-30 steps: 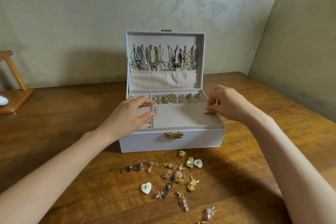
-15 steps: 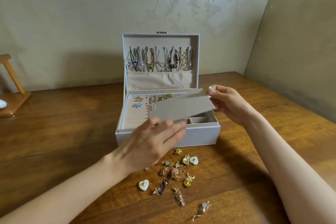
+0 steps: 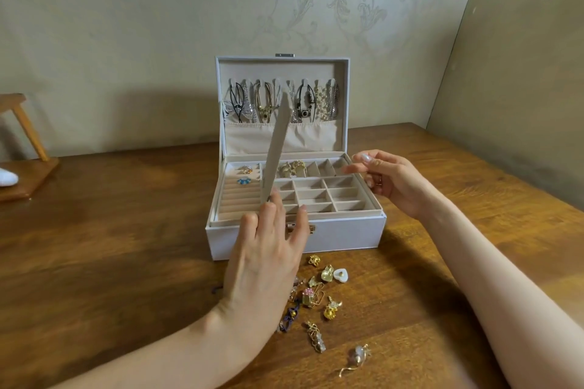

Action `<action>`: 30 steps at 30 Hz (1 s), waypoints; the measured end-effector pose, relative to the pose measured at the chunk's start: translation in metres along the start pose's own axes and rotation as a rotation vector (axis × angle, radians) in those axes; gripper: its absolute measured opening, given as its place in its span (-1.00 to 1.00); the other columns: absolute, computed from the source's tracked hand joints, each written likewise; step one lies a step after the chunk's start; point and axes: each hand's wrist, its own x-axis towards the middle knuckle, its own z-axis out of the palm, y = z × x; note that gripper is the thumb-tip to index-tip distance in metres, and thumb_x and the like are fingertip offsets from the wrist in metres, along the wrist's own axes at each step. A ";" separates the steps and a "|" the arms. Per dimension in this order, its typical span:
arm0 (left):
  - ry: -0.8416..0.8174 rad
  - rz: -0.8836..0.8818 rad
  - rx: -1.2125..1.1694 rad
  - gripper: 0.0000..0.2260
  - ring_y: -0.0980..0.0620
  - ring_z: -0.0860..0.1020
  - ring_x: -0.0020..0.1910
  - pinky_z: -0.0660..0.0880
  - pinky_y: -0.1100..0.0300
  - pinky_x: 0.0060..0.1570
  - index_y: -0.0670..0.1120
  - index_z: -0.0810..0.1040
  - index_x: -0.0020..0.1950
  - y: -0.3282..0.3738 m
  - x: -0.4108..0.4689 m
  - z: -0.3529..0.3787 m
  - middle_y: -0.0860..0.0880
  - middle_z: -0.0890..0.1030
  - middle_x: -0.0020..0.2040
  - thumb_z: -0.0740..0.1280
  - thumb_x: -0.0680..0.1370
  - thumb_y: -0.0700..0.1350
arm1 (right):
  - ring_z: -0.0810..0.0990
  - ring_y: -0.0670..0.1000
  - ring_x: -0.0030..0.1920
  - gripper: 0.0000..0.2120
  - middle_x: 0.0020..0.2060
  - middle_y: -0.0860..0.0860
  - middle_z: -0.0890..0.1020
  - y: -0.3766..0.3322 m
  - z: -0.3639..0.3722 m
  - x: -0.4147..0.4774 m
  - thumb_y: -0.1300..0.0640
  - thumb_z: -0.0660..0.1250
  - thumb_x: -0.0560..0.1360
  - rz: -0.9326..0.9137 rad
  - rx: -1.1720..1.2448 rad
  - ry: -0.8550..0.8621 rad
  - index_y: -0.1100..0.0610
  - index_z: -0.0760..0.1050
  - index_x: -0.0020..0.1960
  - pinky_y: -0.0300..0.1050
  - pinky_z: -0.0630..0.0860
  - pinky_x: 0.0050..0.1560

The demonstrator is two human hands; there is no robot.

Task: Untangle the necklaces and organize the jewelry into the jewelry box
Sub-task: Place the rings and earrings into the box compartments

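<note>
The white jewelry box (image 3: 341,237) stands open on the wooden table (image 3: 110,230). Several necklaces (image 3: 268,101) hang on hooks inside its lid. My left hand (image 3: 262,268) pinches the lower end of a flat beige cover panel (image 3: 278,148), which stands nearly upright over the tray. Small grid compartments (image 3: 316,193) lie uncovered. A blue ring (image 3: 245,181) sits in the ring rolls, and gold earrings (image 3: 292,167) sit in the back row. My right hand (image 3: 388,180) hovers over the box's right side, fingers relaxed, holding nothing. Several loose earrings and pendants (image 3: 316,297) lie in front of the box.
A wooden stand (image 3: 28,167) with a white object (image 3: 8,177) on its base sits at the far left. Walls close the table off behind and to the right. A pendant (image 3: 357,357) lies near the front edge.
The beige panel has come off the tray. My right hand has let go of it, and my left hand has swung it upright, uncovering the compartments.
</note>
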 end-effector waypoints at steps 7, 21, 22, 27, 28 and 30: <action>-0.140 -0.048 0.094 -0.21 -0.12 0.30 -0.05 0.13 0.00 -0.14 0.02 0.04 0.53 -0.001 -0.005 -0.002 -0.23 0.53 -0.02 0.40 0.44 0.13 | 0.40 -0.12 -0.37 -0.78 -0.08 0.10 0.68 0.000 0.000 0.000 0.08 0.34 0.42 -0.002 -0.004 0.012 0.16 0.51 0.02 -0.36 0.43 -0.40; 0.175 0.264 -0.463 -0.70 -0.06 0.38 0.08 0.26 0.10 0.04 -0.07 0.55 0.01 -0.016 0.016 0.000 -0.12 0.51 0.12 0.50 0.31 -0.11 | 0.41 -0.12 -0.36 -0.87 -0.11 0.09 0.68 0.001 -0.001 0.001 0.12 0.33 0.46 -0.002 0.002 0.006 0.14 0.53 -0.02 -0.36 0.45 -0.38; 0.161 0.283 -0.529 -0.77 -0.04 0.36 0.14 0.24 0.11 0.10 -0.04 0.57 -0.06 -0.019 0.021 0.004 -0.10 0.50 0.18 0.49 0.33 -0.06 | 0.41 -0.12 -0.36 -0.85 -0.11 0.09 0.68 0.001 -0.001 0.000 0.10 0.34 0.44 -0.001 0.002 0.007 0.14 0.53 -0.02 -0.36 0.45 -0.38; -0.056 0.419 -0.524 -0.83 -0.01 0.26 0.31 0.13 0.10 0.26 0.04 0.57 -0.20 -0.023 0.036 0.027 -0.04 0.42 0.36 0.51 0.32 0.02 | 0.40 -0.12 -0.36 -0.79 -0.12 0.08 0.68 0.000 0.000 -0.001 0.07 0.36 0.38 -0.006 -0.013 0.005 0.13 0.54 -0.03 -0.36 0.44 -0.38; -0.063 0.438 -0.504 -0.83 -0.01 0.26 0.30 0.12 0.11 0.26 0.04 0.58 -0.22 -0.022 0.037 0.028 -0.03 0.43 0.36 0.52 0.31 0.03 | 0.41 -0.12 -0.36 -0.78 -0.12 0.08 0.68 0.000 0.001 -0.001 0.06 0.36 0.37 -0.008 -0.017 0.005 0.13 0.54 -0.03 -0.36 0.44 -0.38; -0.067 0.465 -0.492 -0.83 -0.01 0.27 0.29 0.13 0.11 0.25 0.04 0.59 -0.23 -0.019 0.038 0.028 -0.03 0.43 0.35 0.52 0.30 0.04 | 0.41 -0.13 -0.36 -0.78 -0.11 0.08 0.68 0.000 0.001 -0.001 0.06 0.36 0.36 -0.013 -0.027 0.003 0.13 0.54 -0.03 -0.35 0.44 -0.37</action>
